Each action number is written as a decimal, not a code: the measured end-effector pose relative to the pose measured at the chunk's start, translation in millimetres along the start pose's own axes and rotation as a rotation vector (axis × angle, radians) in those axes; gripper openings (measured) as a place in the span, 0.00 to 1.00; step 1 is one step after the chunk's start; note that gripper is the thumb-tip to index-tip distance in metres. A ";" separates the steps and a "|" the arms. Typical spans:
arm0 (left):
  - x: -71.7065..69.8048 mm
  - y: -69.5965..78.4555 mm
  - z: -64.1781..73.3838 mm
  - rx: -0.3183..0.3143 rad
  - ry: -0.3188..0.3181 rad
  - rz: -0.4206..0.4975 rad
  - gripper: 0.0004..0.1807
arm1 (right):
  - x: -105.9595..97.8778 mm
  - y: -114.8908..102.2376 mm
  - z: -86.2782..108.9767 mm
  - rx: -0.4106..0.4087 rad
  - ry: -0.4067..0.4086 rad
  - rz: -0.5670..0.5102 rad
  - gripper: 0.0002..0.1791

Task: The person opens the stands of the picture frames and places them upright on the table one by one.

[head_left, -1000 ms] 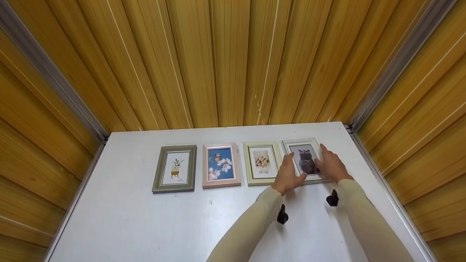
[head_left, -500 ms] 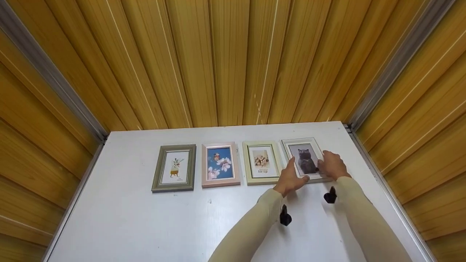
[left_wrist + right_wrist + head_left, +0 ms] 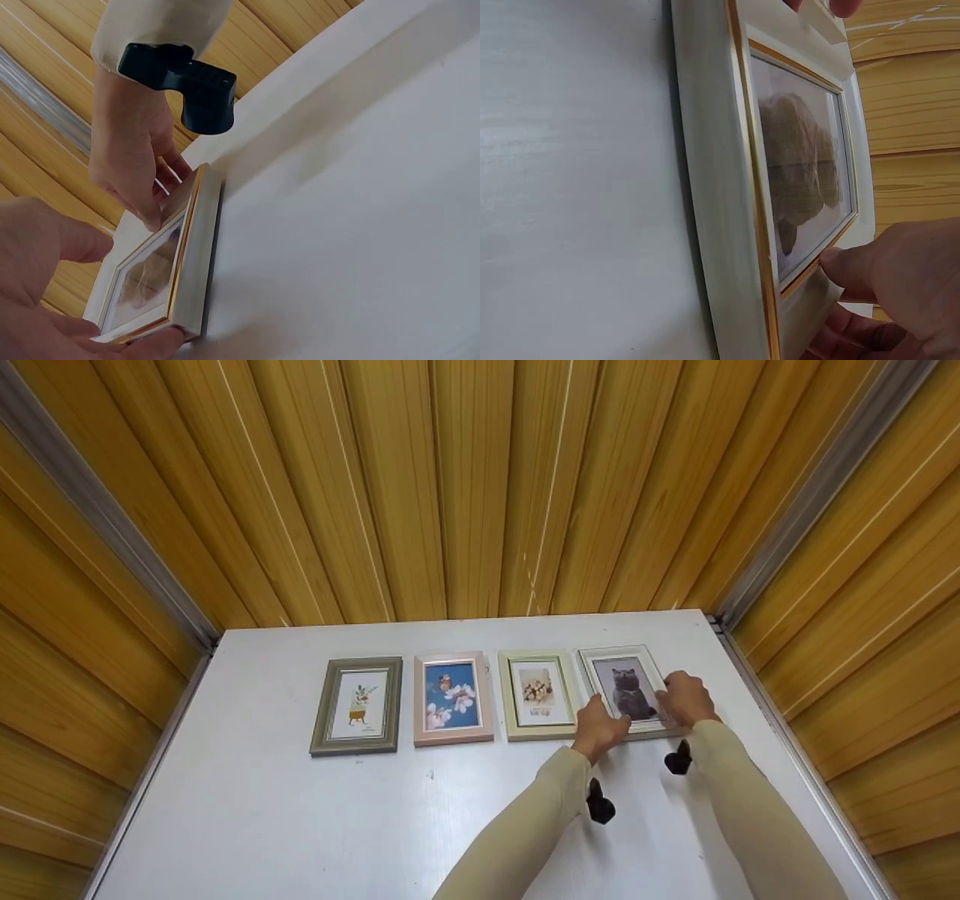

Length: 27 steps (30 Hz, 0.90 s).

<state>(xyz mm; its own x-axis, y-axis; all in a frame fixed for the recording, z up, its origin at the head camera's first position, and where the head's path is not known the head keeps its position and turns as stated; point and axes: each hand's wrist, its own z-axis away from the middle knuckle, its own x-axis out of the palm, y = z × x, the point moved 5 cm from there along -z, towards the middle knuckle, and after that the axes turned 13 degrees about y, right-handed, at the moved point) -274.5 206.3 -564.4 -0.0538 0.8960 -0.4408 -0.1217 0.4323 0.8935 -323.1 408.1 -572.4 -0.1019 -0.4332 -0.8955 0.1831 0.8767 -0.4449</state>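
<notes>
A white picture frame (image 3: 630,690) with a cat picture sits on the white panel, at the right end of a row of frames, slightly tilted. My right hand (image 3: 686,697) pinches its right side in the head view; the right wrist view shows the thumb (image 3: 847,268) on the frame's front and the other fingers at its side. At the lower left side my left hand (image 3: 598,731) touches the frame with extended fingers. In the left wrist view, the left thumb (image 3: 84,241) stands apart from the front, and a fingertip (image 3: 157,345) meets the near corner.
Left of the cat picture are a pale green frame (image 3: 577,705), a pink frame (image 3: 421,701) and an olive frame (image 3: 322,727) on the white panel (image 3: 300,825). Yellow wood-grain slats (image 3: 472,487) with grey metal edging (image 3: 817,487) surround the panel.
The right hand has slid down along the frame's right side and its fingers have curled in. The left hand's fingertips have moved lower on the left side. The frame has barely shifted.
</notes>
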 end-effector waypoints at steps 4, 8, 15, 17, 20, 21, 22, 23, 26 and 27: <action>-4.3 0.9 1.1 -0.008 0.038 -0.043 0.24 | -0.8 0.8 1.8 0.014 -0.009 -0.003 0.22; -5.6 0.2 0.8 -0.007 0.037 -0.064 0.15 | -2.7 0.8 3.3 0.014 -0.017 0.013 0.22; 5.6 -6.5 -4.6 0.023 0.047 -0.130 0.20 | -8.8 1.6 3.1 0.017 -0.070 0.025 0.23; 7.9 -7.4 -5.1 0.030 0.050 -0.159 0.25 | -10.6 1.1 3.5 0.014 -0.082 0.027 0.24; 9.1 -8.0 -5.2 0.046 0.064 -0.186 0.30 | -12.4 0.1 3.2 0.005 -0.085 0.030 0.25; 8.5 -7.8 -5.2 0.056 0.072 -0.193 0.29 | -12.7 -0.4 3.2 0.004 -0.087 0.029 0.25; 8.6 -8.3 -5.6 0.065 0.080 -0.199 0.27 | -12.3 -0.2 2.6 0.003 -0.088 0.030 0.25; 8.5 -8.8 -6.1 0.073 0.088 -0.199 0.26 | -12.0 -0.1 2.1 0.004 -0.088 0.030 0.25; 8.2 -10.2 -6.9 0.084 0.104 -0.202 0.24 | -10.7 0.4 1.4 0.016 -0.094 0.029 0.24; 8.1 -10.5 -7.0 0.084 0.106 -0.200 0.24 | -10.3 0.6 1.4 0.019 -0.094 0.030 0.24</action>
<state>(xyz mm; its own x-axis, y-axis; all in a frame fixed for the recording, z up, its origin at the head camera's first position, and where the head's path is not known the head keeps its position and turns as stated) -280.6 208.3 -578.0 -0.1412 0.7777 -0.6126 -0.0573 0.6114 0.7893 -320.5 412.7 -563.5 -0.0042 -0.4251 -0.9051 0.2033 0.8859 -0.4170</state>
